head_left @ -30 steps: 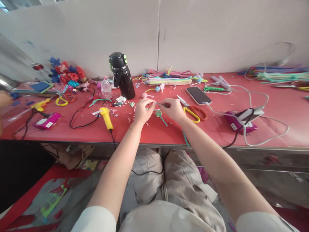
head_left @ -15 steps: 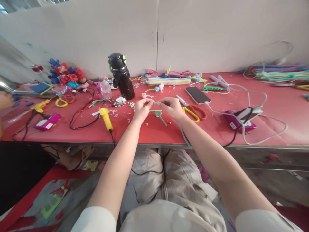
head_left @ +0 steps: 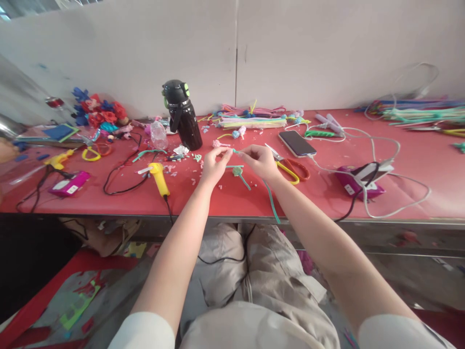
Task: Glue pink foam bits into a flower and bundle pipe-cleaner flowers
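Both my hands meet over the middle of the red table, pinching a green pipe cleaner [head_left: 271, 202] between the fingertips. My left hand [head_left: 215, 165] is closed on its near end. My right hand [head_left: 259, 160] is closed on it too, and the long tail hangs below that hand past the table's front edge. Just under my fingers lies a small green pipe-cleaner flower [head_left: 237, 171] with a stem. To the right of my right hand rest scissors [head_left: 290, 169] with yellow and orange handles. A pink pipe-cleaner piece [head_left: 217, 144] lies behind my left hand.
A black bottle [head_left: 184, 118] stands left of centre, with a yellow glue gun [head_left: 160, 179] in front of it. A phone [head_left: 297, 143] on a white cable lies at right. Pipe-cleaner bundles [head_left: 252, 122] lie along the wall. Purple boxes [head_left: 70, 184] and cords sit at both sides.
The hanging tail of the green pipe cleaner has swung slightly left. My fingertips have shifted a little at the pinched end; both hands stay together.
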A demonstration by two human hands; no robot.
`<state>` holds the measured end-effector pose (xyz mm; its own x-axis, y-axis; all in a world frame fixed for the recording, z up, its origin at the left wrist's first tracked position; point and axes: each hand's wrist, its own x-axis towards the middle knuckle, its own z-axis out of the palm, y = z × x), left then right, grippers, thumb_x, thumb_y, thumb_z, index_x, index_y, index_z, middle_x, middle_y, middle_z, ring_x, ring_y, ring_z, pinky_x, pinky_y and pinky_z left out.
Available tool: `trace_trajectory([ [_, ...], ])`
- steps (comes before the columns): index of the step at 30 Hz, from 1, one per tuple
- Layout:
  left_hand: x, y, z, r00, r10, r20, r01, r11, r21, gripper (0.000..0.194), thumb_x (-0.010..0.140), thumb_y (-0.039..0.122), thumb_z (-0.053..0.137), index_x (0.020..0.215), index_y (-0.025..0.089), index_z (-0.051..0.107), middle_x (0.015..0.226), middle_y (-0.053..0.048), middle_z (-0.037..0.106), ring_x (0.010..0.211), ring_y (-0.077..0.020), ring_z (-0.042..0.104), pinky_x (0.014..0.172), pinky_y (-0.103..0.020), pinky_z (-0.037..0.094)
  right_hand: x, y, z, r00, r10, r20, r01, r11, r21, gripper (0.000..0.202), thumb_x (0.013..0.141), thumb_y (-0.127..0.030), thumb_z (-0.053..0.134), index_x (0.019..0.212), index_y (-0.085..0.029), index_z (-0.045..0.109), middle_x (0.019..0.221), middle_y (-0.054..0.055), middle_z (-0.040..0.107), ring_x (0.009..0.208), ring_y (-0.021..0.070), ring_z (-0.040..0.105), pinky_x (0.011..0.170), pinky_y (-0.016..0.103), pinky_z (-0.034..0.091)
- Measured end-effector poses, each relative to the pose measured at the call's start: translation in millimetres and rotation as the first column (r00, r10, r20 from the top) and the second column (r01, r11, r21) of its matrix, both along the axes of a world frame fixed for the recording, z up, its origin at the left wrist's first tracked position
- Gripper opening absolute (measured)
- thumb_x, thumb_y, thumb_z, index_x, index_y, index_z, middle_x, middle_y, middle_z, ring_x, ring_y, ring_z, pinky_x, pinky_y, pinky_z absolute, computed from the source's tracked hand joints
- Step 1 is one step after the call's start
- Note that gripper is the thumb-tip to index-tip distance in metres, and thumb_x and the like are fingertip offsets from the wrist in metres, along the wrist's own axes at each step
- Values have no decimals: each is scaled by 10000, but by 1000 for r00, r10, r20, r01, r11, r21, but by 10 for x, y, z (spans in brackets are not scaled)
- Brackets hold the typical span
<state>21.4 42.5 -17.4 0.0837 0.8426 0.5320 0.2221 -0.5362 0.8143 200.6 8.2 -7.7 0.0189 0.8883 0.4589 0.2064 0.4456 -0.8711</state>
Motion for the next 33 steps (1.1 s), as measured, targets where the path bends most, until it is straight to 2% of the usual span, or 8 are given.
trace_trajectory([
  [4, 23, -84, 31, 995, 85, -53, -84, 996, 29, 341, 912, 523, 765, 778, 210, 738, 785, -36, 751, 781, -182, 684, 787, -326, 553, -8, -7, -43, 995, -65, 80, 57, 994, 98, 282, 847, -440, 681, 835, -171, 763, 720, 34, 681, 631, 152, 508, 634, 319, 410],
  [8, 18, -97, 30, 994, 85, -71, -84, 996, 23, 402, 903, 599, 748, 791, 213, 743, 760, -34, 751, 736, -190, 693, 721, -323, 548, -34, -26, -48, 984, -67, 164, 41, 987, 155, 211, 860, -359, 676, 820, -179, 776, 735, 33, 678, 645, 154, 508, 666, 322, 428],
  [14, 6, -30, -7, 998, 48, -45, -47, 998, 37, 385, 917, 584, 735, 833, 211, 775, 817, -62, 782, 813, -214, 731, 762, -338, 580, -27, -33, -31, 982, -58, 182, 29, 987, 159, 261, 874, -429, 684, 802, -194, 771, 743, 42, 684, 658, 166, 525, 682, 332, 438],
  [18, -16, 6, -30, 997, 29, -69, -26, 998, 53, 381, 922, 593, 724, 853, 221, 769, 841, -66, 786, 833, -225, 733, 772, -354, 582, -7, -16, -13, 986, -58, 159, 41, 993, 109, 298, 860, -481, 696, 788, -198, 755, 721, 36, 675, 638, 159, 504, 649, 325, 425],
  [23, -56, 35, -55, 979, 51, -195, -13, 982, 189, 429, 951, 622, 654, 803, 223, 697, 824, -65, 757, 819, -225, 692, 800, -369, 549, 32, 20, -8, 989, -63, 131, 54, 996, 67, 256, 835, -431, 688, 796, -186, 751, 676, 18, 658, 614, 148, 487, 620, 312, 414],
  [28, -74, 23, -78, 934, 136, -331, -4, 929, 370, 380, 997, 521, 601, 751, 231, 626, 774, -67, 711, 788, -237, 642, 752, -381, 477, 61, 46, -19, 986, -80, 147, 68, 994, 89, 209, 816, -386, 683, 777, -187, 734, 674, 17, 657, 607, 145, 491, 630, 316, 410],
  [30, -69, 12, -81, 918, 156, -365, -2, 920, 391, 366, 1008, 491, 588, 750, 232, 612, 767, -65, 701, 779, -237, 633, 747, -384, 461, 71, 50, -21, 987, -74, 144, 62, 994, 86, 200, 812, -382, 684, 772, -190, 721, 680, 18, 655, 609, 146, 493, 629, 317, 406],
  [33, -58, 0, -75, 923, 125, -364, 15, 933, 359, 364, 1036, 495, 548, 795, 232, 620, 787, -64, 693, 790, -224, 644, 746, -366, 479, 88, 50, -20, 992, -50, 113, 43, 997, 68, 228, 819, -410, 686, 757, -191, 694, 663, 11, 629, 605, 145, 487, 618, 316, 395],
])
